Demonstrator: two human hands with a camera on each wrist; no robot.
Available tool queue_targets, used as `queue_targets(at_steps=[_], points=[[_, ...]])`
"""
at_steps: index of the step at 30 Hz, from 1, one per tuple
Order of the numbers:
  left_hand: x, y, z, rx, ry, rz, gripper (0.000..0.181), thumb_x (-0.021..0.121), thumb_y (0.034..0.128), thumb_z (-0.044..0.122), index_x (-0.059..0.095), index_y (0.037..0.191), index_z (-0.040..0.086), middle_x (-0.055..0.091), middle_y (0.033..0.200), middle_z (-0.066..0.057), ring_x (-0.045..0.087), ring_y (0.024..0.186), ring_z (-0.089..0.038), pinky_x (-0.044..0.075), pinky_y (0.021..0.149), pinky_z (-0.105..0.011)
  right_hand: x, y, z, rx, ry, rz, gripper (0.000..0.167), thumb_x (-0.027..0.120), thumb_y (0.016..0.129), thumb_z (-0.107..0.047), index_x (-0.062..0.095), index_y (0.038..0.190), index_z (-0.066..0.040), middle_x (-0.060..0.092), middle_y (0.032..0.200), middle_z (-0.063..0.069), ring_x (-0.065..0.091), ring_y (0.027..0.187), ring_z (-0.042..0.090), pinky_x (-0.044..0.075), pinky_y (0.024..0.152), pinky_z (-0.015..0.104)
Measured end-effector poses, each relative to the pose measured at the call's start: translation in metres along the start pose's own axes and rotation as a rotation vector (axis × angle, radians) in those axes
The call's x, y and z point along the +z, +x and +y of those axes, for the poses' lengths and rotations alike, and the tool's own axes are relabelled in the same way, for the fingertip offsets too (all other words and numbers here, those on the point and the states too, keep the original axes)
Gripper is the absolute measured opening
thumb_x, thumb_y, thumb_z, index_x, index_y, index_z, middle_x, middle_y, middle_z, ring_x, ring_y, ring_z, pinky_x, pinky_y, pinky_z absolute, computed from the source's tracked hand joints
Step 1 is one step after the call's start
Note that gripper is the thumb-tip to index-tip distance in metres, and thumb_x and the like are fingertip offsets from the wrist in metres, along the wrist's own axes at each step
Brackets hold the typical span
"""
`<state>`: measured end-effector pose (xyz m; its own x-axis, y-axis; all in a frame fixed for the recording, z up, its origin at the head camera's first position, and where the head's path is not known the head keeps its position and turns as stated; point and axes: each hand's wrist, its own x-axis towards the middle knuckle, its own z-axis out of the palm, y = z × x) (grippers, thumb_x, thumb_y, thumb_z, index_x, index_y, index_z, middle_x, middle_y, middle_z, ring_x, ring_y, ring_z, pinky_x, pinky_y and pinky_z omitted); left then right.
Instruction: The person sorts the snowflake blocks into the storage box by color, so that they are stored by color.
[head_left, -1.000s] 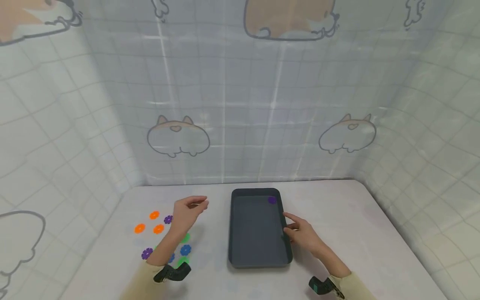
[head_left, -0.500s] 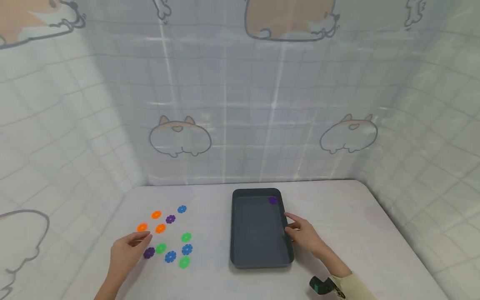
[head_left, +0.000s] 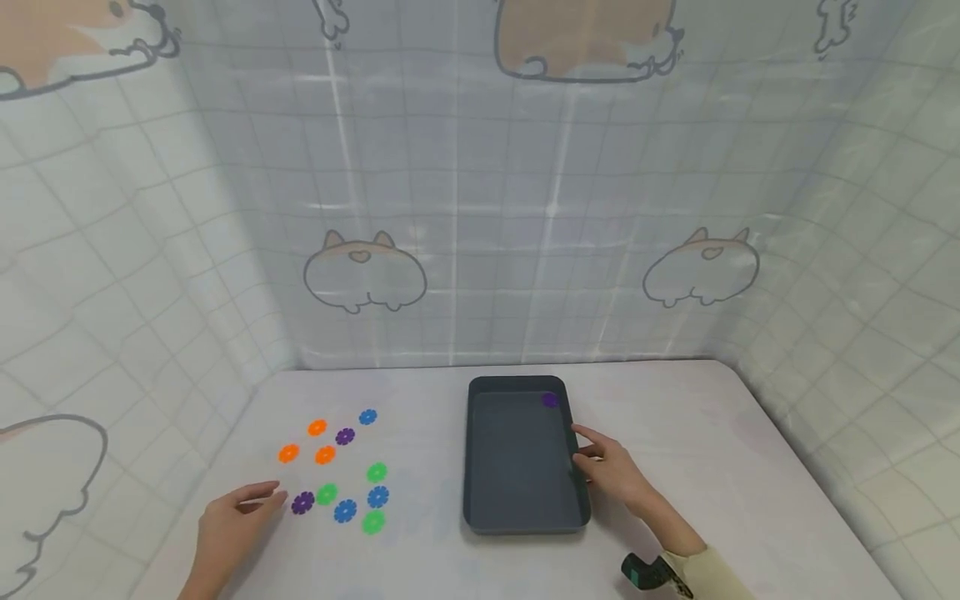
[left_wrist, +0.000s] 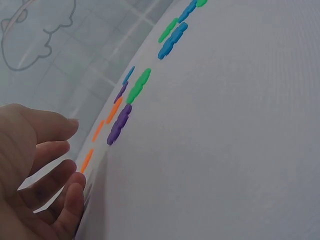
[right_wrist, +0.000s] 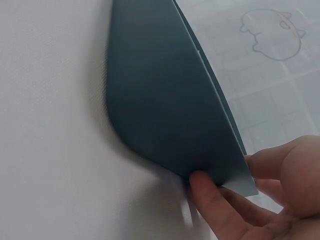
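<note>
At the nine o'clock side of the desk [head_left: 675, 425], a purple disc [head_left: 303, 502] lies flat: round, so no long axis or pointing end. Just to its nine o'clock, apart from it, the left hand [head_left: 229, 527] has thumb and fingers narrowly parted, holding nothing visible. Picking up seems the step in hand; the next move probably calls for a pinch. A green disc [head_left: 327, 494] sits just beside, near two o'clock. Farther toward three, the tray [head_left: 517, 475] runs twelve to six lengthwise, its three o'clock wall gripped by the right hand [head_left: 613, 475].
</note>
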<state>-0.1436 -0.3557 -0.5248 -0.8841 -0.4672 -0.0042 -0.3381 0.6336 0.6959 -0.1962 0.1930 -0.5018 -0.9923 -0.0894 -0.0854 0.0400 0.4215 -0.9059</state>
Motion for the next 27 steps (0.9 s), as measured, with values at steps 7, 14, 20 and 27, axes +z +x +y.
queue_targets(at_steps=[7,14,20,27], points=[[0.006,-0.003,-0.004,-0.02,0.006,-0.14,0.055,0.077,0.0821,0.04,0.067,0.119,0.0,0.069,0.099,-0.015,0.063,0.081,-0.023,0.056,0.066,-0.035,-0.001,-0.003,0.003,0.001,0.02,-0.02,0.052,0.061,0.094,-0.005,0.046,0.144,-0.009,0.065,0.11,0.016,0.064,0.087,0.024,0.057,0.064,0.037],[0.01,-0.002,-0.004,0.003,0.078,-0.217,0.066,0.078,0.0771,0.049,0.066,0.12,0.0,0.065,0.09,-0.006,0.053,0.077,-0.023,0.046,0.06,-0.03,-0.001,-0.002,0.003,-0.019,0.039,-0.031,0.052,0.061,0.095,-0.006,0.046,0.145,-0.009,0.064,0.11,0.017,0.065,0.087,0.025,0.058,0.065,0.038],[0.012,0.003,0.0,0.043,0.147,-0.249,0.071,0.078,0.073,0.058,0.069,0.115,0.002,0.065,0.086,-0.004,0.052,0.075,-0.022,0.045,0.06,-0.031,0.0,-0.002,0.001,-0.013,0.033,-0.027,0.052,0.061,0.094,-0.005,0.046,0.144,-0.008,0.064,0.107,0.016,0.064,0.085,0.024,0.058,0.064,0.037],[0.008,0.008,0.011,0.132,0.114,-0.249,0.047,0.081,0.0775,0.04,0.072,0.103,0.002,0.068,0.085,-0.003,0.058,0.072,-0.018,0.051,0.063,-0.031,-0.003,0.0,-0.001,-0.025,0.03,-0.038,0.053,0.061,0.095,-0.006,0.045,0.145,-0.008,0.064,0.106,0.015,0.063,0.083,0.023,0.057,0.063,0.037]])
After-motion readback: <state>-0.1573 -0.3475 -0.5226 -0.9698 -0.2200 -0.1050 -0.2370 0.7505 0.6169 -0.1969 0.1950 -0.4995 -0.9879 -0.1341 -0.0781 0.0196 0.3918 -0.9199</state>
